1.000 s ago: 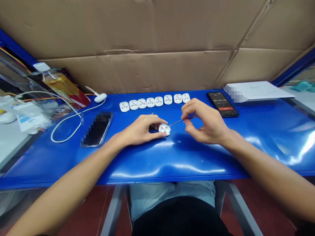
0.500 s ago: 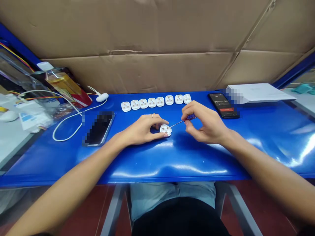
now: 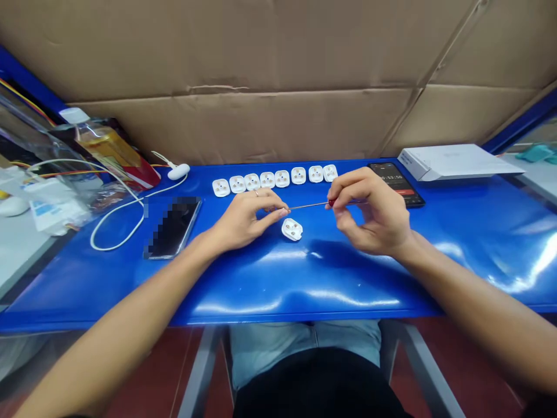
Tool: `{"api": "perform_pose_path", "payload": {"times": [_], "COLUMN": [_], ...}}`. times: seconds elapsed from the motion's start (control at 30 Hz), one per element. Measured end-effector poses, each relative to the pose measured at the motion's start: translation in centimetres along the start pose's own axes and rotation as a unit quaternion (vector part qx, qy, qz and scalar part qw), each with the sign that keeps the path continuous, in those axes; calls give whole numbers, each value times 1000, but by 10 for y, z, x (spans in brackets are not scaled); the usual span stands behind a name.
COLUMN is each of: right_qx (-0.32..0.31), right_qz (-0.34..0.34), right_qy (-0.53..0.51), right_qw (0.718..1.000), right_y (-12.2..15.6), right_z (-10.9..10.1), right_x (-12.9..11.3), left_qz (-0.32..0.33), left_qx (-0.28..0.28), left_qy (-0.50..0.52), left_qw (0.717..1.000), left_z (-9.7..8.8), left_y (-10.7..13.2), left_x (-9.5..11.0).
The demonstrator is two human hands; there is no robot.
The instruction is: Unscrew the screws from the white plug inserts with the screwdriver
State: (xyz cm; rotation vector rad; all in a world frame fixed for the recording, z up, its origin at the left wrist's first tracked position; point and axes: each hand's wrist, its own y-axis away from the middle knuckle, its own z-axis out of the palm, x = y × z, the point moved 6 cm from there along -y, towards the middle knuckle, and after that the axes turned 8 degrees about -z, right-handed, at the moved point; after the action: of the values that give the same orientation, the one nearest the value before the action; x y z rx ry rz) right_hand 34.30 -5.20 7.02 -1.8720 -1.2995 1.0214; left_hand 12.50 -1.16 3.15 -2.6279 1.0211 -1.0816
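A white round plug body [image 3: 292, 229] lies on the blue table top [image 3: 313, 278], with small metal contacts showing on its upper face. Neither hand touches it. My right hand [image 3: 369, 212] pinches a small screwdriver [image 3: 310, 205] by its red handle, and the thin steel shaft points left above the plug. My left hand [image 3: 248, 217] sits just left of the plug, its fingers curled and close to the shaft's tip. I see nothing held in those fingers, though a very small item could be hidden there.
Several white plug bodies [image 3: 268, 179] stand in a row along the table's far edge. A phone with a timer screen [image 3: 395, 183] lies at the right, and a pixelated phone [image 3: 173, 227] at the left. A white cable [image 3: 117, 223] curls nearby. Cardboard [image 3: 243, 58] walls the back.
My left hand has let go of the plug and moved up and left. The screwdriver tip has left the plug, and the shaft now lies more level.
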Motion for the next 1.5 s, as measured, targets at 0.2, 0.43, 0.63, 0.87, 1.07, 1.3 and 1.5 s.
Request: {"api": "perform_pose_path", "payload": {"times": [0.2, 0.43, 0.63, 0.87, 1.07, 1.3, 1.5], "right_qx": [-11, -16, -36, -72, -89, -96, -94], "right_qz": [12, 13, 0, -5, -9, -14, 2], "right_qy": [3, 6, 3, -1, -4, 2, 19], "right_qw": [1000, 1000, 999, 997, 996, 995, 995], "right_y": [-1, -2, -3, 0, 1, 1, 2], "right_z": [1, 2, 3, 9, 12, 13, 13], "right_x": [3, 6, 4, 8, 8, 9, 13], "left_qz": [-6, -48, -38, 4, -6, -16, -14], "left_qx": [-36, 28, 40, -76, -109, -111, -108], "left_qy": [-111, -143, -94, -39, -34, -20, -27], "left_qw": [993, 988, 994, 996, 993, 994, 994], "left_z": [3, -11, -16, 5, 11, 13, 13], "left_y": [0, -2, -1, 3, 5, 5, 4], "left_x": [-35, -34, -17, 7, 6, 3, 5]}}
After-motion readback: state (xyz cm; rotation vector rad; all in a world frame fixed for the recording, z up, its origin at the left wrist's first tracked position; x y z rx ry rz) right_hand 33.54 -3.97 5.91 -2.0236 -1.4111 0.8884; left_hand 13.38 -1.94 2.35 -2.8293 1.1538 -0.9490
